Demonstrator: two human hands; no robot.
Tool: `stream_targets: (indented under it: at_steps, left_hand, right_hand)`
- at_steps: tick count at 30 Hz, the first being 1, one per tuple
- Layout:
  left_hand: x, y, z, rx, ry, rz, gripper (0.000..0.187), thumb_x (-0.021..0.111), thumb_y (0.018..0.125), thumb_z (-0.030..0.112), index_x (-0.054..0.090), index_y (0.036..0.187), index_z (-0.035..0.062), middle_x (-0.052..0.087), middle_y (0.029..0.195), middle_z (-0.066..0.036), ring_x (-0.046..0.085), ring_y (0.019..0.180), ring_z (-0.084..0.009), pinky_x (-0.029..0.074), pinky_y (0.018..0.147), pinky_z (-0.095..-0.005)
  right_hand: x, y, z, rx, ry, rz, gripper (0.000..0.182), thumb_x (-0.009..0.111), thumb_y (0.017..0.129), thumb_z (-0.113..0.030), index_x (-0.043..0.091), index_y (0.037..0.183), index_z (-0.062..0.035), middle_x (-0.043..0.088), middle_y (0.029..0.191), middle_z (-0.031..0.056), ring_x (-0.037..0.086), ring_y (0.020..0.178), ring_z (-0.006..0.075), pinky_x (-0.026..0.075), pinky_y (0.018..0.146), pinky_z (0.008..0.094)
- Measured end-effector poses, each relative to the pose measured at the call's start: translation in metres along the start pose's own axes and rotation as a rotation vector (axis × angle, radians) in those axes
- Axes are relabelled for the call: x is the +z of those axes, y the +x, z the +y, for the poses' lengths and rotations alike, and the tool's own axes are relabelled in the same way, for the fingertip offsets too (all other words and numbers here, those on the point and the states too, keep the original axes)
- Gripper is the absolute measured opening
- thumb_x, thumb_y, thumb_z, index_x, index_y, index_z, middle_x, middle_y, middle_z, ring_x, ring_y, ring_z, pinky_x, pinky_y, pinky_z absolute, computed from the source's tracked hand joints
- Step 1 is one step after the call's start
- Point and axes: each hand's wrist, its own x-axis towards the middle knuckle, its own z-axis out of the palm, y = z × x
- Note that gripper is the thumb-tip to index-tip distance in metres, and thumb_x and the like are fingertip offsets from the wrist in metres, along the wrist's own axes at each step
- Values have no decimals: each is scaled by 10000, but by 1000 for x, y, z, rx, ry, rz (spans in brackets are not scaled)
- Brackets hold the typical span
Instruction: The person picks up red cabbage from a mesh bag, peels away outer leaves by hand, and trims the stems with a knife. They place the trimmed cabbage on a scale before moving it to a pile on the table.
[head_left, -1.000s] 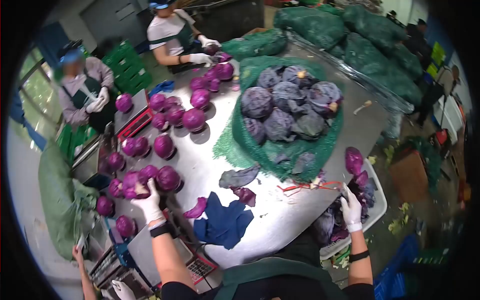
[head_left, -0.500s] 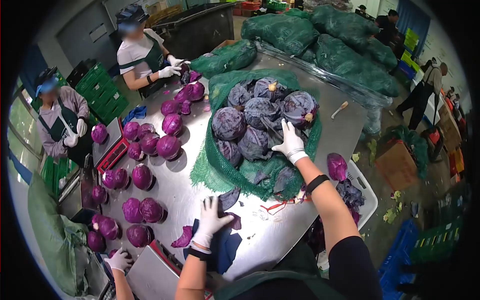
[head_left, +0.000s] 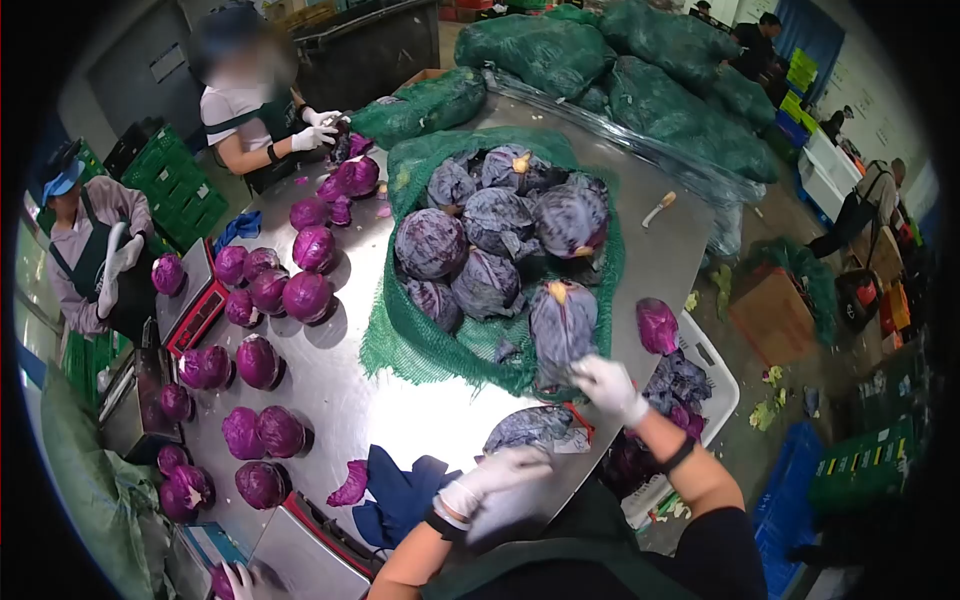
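A green mesh bag (head_left: 385,345) lies open on the metal table (head_left: 335,425), with several dark, leaf-wrapped cabbages (head_left: 430,243) inside. One elongated cabbage (head_left: 563,325) rests at the bag's near right edge, its pale stem end up. Just below and right of it is my right hand (head_left: 612,390), gloved in white and blurred, so its grip is unclear. My left hand (head_left: 497,480), also gloved and smeared by motion, is over the table's front edge, just below a loose dark leaf (head_left: 530,428). Dark blue cloth (head_left: 400,500) lies left of it.
Peeled purple cabbages (head_left: 308,297) stand at the left near a scale (head_left: 200,315). A knife (head_left: 659,208) lies at the right. Two co-workers (head_left: 255,120) (head_left: 95,240) stand across the table. A white crate (head_left: 722,385) holds leaves; full green sacks (head_left: 540,55) are behind.
My right hand has moved from the bagged cabbages towards me. An elongated cabbage now shows at the bag's near edge. My left hand has moved right, and the leaves near it have shifted.
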Motion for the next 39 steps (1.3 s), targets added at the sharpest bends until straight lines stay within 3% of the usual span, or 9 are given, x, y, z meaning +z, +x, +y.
stream_targets:
  at_steps: [2,7,10,17,23,25,30,35,39]
  left_hand:
    - [-26,-10,37,-490,-253,217,303,597,891,306,644,923,9,632,776,-48,576,734,-113,483,694,-273]
    - [-47,19,55,-162,-285,814,289,633,872,242,597,1022,-3,620,858,-67,573,710,-138,481,634,-287]
    - [-41,46,64,-130,4,640,568,709,798,228,479,1267,4,506,1243,-160,508,1100,-257,442,880,-331]
    - [16,63,32,-47,-22,120,861,764,727,360,332,1399,38,380,1396,-221,352,1316,-299,278,1085,-366]
    - [46,9,48,-119,-392,357,959,781,726,215,170,1426,-23,412,1333,-226,404,1258,-257,299,1065,-343]
    - [39,-9,59,-189,-388,406,983,797,711,224,167,1427,-15,415,1331,-211,425,1235,-249,307,1058,-345]
    - [38,-28,49,-201,410,505,955,790,645,315,286,1369,-51,335,1363,-301,306,1303,-404,264,1084,-427]
    - [38,-20,24,-164,255,650,921,799,635,338,341,1330,-57,388,1319,-282,370,1250,-399,288,1066,-431]
    - [17,-25,36,-138,173,497,891,809,628,336,382,1318,-32,386,1342,-247,374,1255,-381,292,1063,-418]
  right_hand:
    - [-5,-66,-13,195,171,59,168,642,780,-52,650,945,-20,654,909,130,650,807,254,504,711,315]
    - [-11,-200,-8,889,556,176,145,642,794,-41,664,935,-14,627,710,14,565,585,83,467,542,242]
    - [-11,-219,1,1068,638,218,369,620,794,-15,575,1159,-40,629,845,27,548,544,71,429,459,200]
    - [-23,-157,-34,1164,976,118,559,612,881,-259,405,1373,-92,591,981,32,547,511,91,418,444,201]
    - [0,-135,-63,1041,865,100,525,676,828,-224,489,1304,-104,597,766,7,529,557,98,425,482,230]
    - [23,-139,-52,532,334,319,473,712,786,-196,552,1218,-88,585,678,21,539,590,103,452,532,252]
    - [13,-109,-103,340,308,46,654,747,732,-376,524,1219,0,579,1119,213,584,1072,279,457,919,335]
    - [17,-96,-108,244,25,-10,778,761,636,-464,502,1273,-101,593,1085,142,614,943,301,508,803,364]
    - [16,-77,-47,389,377,197,221,579,752,-25,666,953,-56,678,821,139,679,764,237,516,690,291]
